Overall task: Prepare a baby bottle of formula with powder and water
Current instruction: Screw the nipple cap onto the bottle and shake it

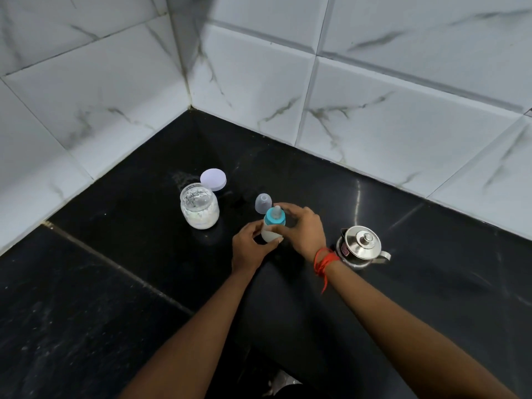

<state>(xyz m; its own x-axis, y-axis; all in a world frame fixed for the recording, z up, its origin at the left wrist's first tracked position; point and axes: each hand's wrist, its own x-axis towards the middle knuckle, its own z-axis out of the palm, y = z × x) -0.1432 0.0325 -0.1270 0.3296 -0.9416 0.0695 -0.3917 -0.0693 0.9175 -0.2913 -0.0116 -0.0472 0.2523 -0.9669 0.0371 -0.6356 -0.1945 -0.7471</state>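
Note:
A small baby bottle [269,233] filled with white liquid stands on the black counter [129,254], with a blue collar [275,218] and a clear teat on top. My left hand [250,247] grips the bottle's body from the left. My right hand [302,228] curls round the blue collar from the right. The bottle's clear cap [263,203] stands just behind it. An open glass jar [199,208] with white powder at its bottom sits to the left, its pale lilac lid [213,180] lying behind it.
A small steel kettle [361,247] with its lid on stands right of my right wrist, which wears a red thread. White marble-look tiled walls [374,96] meet in a corner behind the counter.

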